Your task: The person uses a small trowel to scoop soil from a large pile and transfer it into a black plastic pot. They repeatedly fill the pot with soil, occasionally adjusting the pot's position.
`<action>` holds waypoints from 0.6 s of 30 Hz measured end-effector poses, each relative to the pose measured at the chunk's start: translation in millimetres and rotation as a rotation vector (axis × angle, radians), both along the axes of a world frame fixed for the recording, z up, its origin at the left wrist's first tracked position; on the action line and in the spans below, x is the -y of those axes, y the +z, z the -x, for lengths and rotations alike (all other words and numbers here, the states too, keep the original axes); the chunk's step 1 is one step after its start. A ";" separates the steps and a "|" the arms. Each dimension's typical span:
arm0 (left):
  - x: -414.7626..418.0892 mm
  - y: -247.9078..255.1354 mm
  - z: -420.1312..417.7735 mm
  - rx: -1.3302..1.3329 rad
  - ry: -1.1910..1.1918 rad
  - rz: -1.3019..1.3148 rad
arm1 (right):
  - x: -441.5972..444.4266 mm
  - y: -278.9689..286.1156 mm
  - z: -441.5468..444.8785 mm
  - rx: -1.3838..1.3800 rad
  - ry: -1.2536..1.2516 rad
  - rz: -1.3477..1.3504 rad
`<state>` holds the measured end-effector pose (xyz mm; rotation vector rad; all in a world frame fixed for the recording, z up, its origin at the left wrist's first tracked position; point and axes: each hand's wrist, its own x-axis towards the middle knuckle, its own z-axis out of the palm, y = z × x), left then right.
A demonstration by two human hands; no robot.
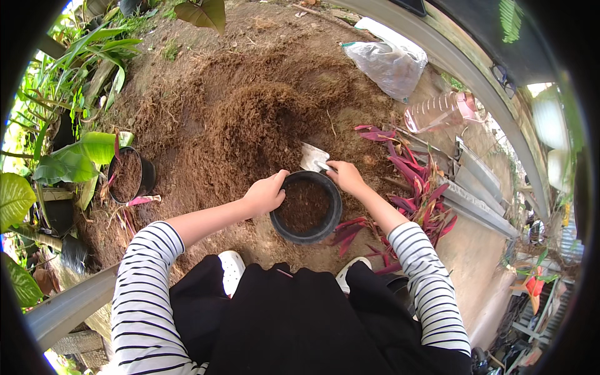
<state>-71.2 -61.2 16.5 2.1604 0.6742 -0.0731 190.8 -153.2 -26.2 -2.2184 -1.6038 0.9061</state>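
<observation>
A round black plastic plant pot (306,207), with brown soil inside, is on the ground before me. My left hand (266,193) grips its upper left rim, thumb along the edge. At the pot's upper right, my right hand (344,176) is closed on the handle of a hand trowel (313,157). The trowel's pale, soil-stained blade lies just beyond the pot, at the near edge of a heap of loose brown fibrous soil (262,122).
Cut red-purple leafy stems (417,187) lie at the right, near metal channels (478,206). Further off are a pink-lidded clear bottle (440,112) and a plastic bag (389,61). Another black pot (147,173) of soil leans at the left by green plants (70,159).
</observation>
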 end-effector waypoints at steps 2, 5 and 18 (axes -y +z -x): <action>-0.2 -2.6 1.0 0.004 -0.001 -0.003 | -9.4 -3.1 3.1 0.039 -0.031 -0.015; -0.4 -1.7 3.1 0.008 -0.002 -0.004 | -9.7 -1.6 -0.8 0.041 -0.065 -0.038; -9.4 11.8 -13.4 -0.168 -0.120 -0.051 | 62.7 35.2 -56.3 0.004 -0.300 -0.205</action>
